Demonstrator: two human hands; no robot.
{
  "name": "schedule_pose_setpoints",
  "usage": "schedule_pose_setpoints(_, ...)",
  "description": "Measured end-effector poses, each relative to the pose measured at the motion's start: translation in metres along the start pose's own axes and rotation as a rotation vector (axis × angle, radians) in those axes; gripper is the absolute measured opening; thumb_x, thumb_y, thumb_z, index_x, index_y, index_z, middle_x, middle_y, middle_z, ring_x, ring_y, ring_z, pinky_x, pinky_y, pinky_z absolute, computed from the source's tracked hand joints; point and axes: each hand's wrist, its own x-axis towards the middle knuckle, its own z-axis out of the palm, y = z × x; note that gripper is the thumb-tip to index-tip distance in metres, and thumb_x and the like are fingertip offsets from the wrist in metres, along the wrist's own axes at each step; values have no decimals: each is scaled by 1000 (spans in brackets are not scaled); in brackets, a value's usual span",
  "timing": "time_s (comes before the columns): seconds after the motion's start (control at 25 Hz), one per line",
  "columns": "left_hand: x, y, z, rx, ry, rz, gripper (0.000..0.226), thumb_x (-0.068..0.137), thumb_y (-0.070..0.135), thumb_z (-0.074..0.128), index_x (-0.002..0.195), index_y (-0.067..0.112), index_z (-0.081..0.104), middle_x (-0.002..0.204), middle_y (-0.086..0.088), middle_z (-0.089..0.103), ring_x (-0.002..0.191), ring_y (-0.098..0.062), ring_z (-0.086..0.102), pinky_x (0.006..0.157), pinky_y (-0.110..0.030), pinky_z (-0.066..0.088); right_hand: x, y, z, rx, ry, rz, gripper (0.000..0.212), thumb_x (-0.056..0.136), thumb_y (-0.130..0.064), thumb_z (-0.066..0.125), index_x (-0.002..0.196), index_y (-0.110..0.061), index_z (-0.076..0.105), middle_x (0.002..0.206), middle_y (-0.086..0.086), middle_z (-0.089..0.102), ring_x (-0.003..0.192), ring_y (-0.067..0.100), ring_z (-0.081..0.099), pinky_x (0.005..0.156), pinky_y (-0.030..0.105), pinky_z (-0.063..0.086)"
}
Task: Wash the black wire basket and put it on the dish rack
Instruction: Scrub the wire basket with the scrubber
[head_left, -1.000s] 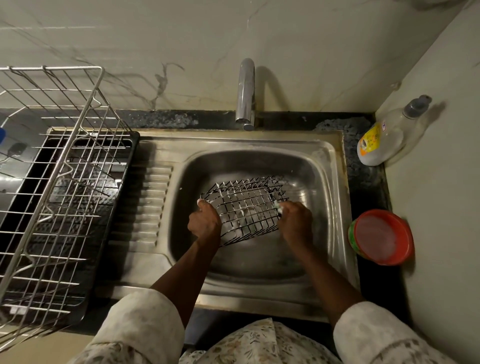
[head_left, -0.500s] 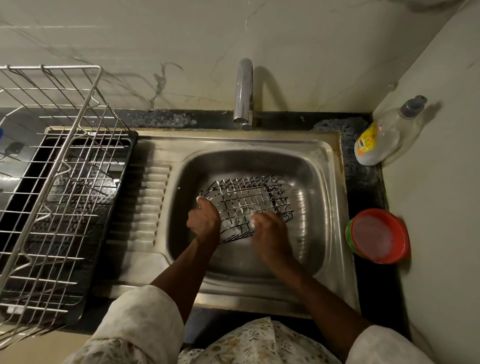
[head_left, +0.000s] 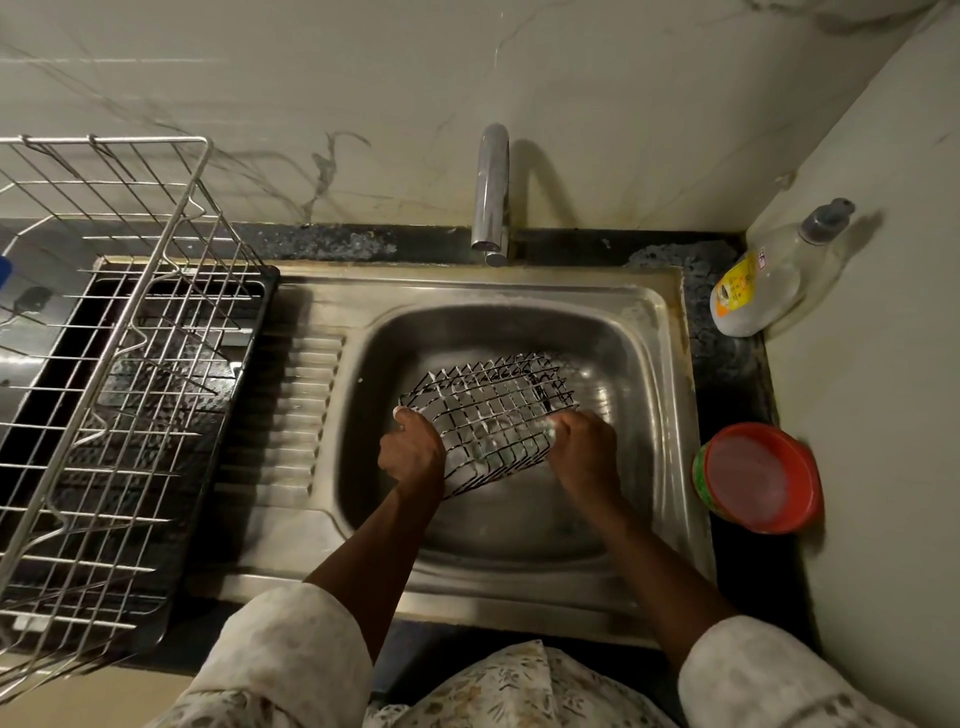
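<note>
Finds black wire basket (head_left: 488, 410) tilted in sink (head_left: 519, 291), left hand (head_left: 413, 452) fingers clamped on its near left corner. Notes right hand (head_left: 584, 454) fingers curled round pale scrubber (head_left: 550, 427) at its right edge. Records dish rack (head_left: 130, 364) left, apart.

right hand (head_left: 584, 452) with scrub pad (head_left: 550, 428), slid right along wire basket (head_left: 488, 410)

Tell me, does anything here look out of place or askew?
The soap bottle in the right corner leans against the wall instead of standing upright. Nothing else stands out: the left hand grips the black wire basket in the sink, the right hand holds a pale scrub pad on it.
</note>
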Motion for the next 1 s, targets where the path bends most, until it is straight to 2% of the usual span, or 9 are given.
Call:
schedule_pose_setpoints(0.12, 0, 1, -1, 27, -34, 21, 65, 105, 46, 33, 129, -9, 57, 131, -29, 60, 123, -41, 57, 101, -42, 44, 21, 19, -12, -81, 4, 155, 34, 80, 3, 73, 110, -12, 75, 102, 10, 75, 92, 24, 69, 76, 23, 48)
schedule_pose_setpoints(0.24, 1, 6, -3, 33, -4, 50, 65, 105, 45, 33, 128, -11, 58, 130, -31, 60, 123, -43, 57, 103, -43, 44, 33, 25, -13, -115, -30, 214, 37, 80, 1, 73, 114, -11, 74, 107, 10, 75, 99, 27, 70, 83, 29, 54)
schedule_pose_setpoints(0.32, 3, 7, -4, 91, -5, 102, 61, 106, 41, 31, 130, -9, 58, 130, -33, 59, 123, -46, 56, 105, -46, 44, 32, 20, -10, -87, -40, 285, 37, 80, 1, 74, 115, -12, 73, 109, 10, 74, 102, 27, 69, 81, 25, 50)
schedule_pose_setpoints(0.4, 3, 10, -6, 134, -15, 142, 61, 107, 39, 30, 130, -10, 57, 130, -34, 58, 123, -47, 56, 105, -47, 43, 26, 8, -9, -2, -36, 341, 35, 78, 3, 75, 110, -11, 73, 106, 10, 74, 98, 26, 69, 73, 21, 45)
schedule_pose_setpoints(0.52, -2, 13, -10, 126, -23, 137, 66, 108, 43, 28, 127, -13, 58, 131, -33, 59, 124, -45, 56, 104, -44, 41, 0, -18, -8, 95, -44, 189, 28, 74, 4, 76, 99, -9, 76, 95, 8, 75, 86, 21, 70, 63, 21, 49)
schedule_pose_setpoints(0.6, -7, 15, -11, 167, -37, 214, 63, 109, 40, 25, 130, -10, 56, 131, -33, 58, 124, -46, 55, 105, -46, 41, -18, -38, -10, 138, -31, 59, 23, 77, 2, 73, 95, -10, 77, 89, 6, 76, 80, 19, 69, 63, 24, 52)
schedule_pose_setpoints(0.76, -18, 16, -21, 259, -49, 293, 58, 110, 36, 21, 136, -3, 54, 135, -33, 55, 126, -45, 53, 105, -45, 39, -44, -80, -21, 296, -6, -85, 19, 79, -1, 66, 90, -10, 78, 85, 4, 77, 75, 15, 70, 66, 28, 58)
schedule_pose_setpoints(0.88, -28, 23, -32, 300, -83, 329, 56, 110, 40, 22, 139, 3, 53, 136, -30, 55, 127, -43, 52, 105, -45, 38, -48, -93, -28, 332, 33, -102, 24, 82, -3, 65, 97, -15, 79, 95, 0, 78, 85, 12, 71, 78, 19, 53)
schedule_pose_setpoints(1.0, -43, 29, -40, 265, -96, 355, 54, 109, 37, 23, 136, 4, 56, 133, -28, 57, 125, -41, 55, 105, -44, 40, -43, -87, -37, 360, 69, -42, 27, 79, -2, 66, 99, -15, 79, 97, 0, 78, 88, 12, 71, 76, 9, 46)
